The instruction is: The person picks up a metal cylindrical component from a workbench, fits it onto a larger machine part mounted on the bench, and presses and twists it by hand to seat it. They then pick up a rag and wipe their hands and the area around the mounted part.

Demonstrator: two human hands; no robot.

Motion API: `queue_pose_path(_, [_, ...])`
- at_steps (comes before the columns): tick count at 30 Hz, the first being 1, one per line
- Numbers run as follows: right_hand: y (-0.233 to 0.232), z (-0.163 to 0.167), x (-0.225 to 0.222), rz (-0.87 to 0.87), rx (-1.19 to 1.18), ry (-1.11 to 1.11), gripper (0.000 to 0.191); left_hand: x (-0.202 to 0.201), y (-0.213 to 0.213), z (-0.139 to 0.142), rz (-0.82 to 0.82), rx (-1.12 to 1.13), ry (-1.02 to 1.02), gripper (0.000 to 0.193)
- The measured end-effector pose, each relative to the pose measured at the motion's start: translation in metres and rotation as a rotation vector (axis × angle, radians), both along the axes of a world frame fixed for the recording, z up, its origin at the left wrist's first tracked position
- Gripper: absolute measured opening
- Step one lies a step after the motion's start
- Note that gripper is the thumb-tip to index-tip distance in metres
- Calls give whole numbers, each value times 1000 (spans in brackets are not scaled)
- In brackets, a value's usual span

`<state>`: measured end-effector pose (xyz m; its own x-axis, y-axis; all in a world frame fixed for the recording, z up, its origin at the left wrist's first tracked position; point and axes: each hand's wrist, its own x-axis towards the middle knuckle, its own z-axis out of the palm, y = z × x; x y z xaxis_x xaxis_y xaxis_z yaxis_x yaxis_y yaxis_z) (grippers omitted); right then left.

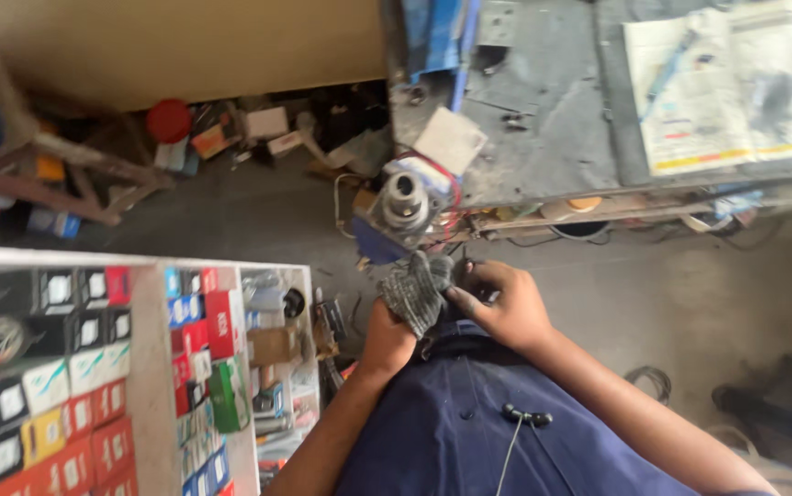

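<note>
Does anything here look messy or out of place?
Yes. Boxes and scraps lie jumbled on the floor by the wall, and the newspaper on the workbench looks stained. The hands' grey rag looks grimy.

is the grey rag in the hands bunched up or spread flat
Bunched up. The grey rag sits as a crumpled wad over the left hand, with the right hand pinching its edge; no flat sheet shows.

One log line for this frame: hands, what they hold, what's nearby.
left hand: grips grey rag | right hand: touches rag, contents hidden | ahead: metal motor part at workbench edge
</note>
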<state>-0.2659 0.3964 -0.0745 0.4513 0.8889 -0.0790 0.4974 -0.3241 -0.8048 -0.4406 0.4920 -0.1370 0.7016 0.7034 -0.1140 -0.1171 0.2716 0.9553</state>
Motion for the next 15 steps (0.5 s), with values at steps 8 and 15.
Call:
queue_pose_path(8, [-19, -3, 47, 10, -99, -76, 37, 57, -3, 15, -105, 59, 84, 20])
queue_pose_path(15, [-9, 13, 122, 9, -273, -55, 37, 126, 6, 37, -141, 187, 30, 13])
